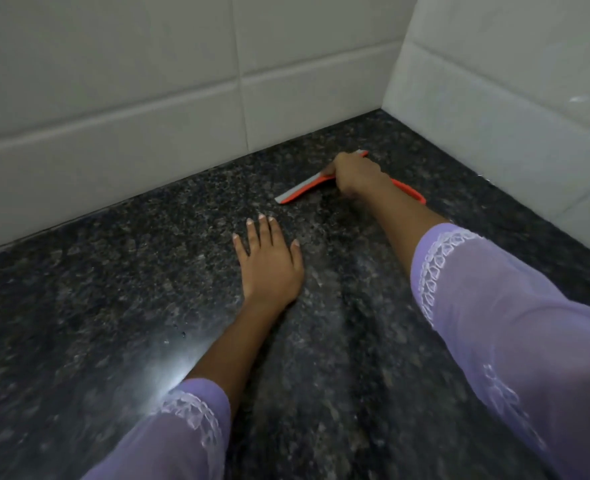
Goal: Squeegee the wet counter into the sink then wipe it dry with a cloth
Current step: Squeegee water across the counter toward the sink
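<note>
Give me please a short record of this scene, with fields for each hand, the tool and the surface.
left hand: flat on counter, fingers straight, holds nothing
right hand: grips squeegee
squeegee: orange, grey blade on counter, near wall corner
counter: dark speckled stone, glossy
walls: white tiles
sink, cloth: not in view

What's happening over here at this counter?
A person is squeegeeing a dark granite counter. Their right hand has its grip on an orange squeegee, with the blade down on the stone near the tiled corner. The left hand rests flat on the counter, fingers spread. A few droplets show near the glare at the left. No sink or cloth is in view.
</note>
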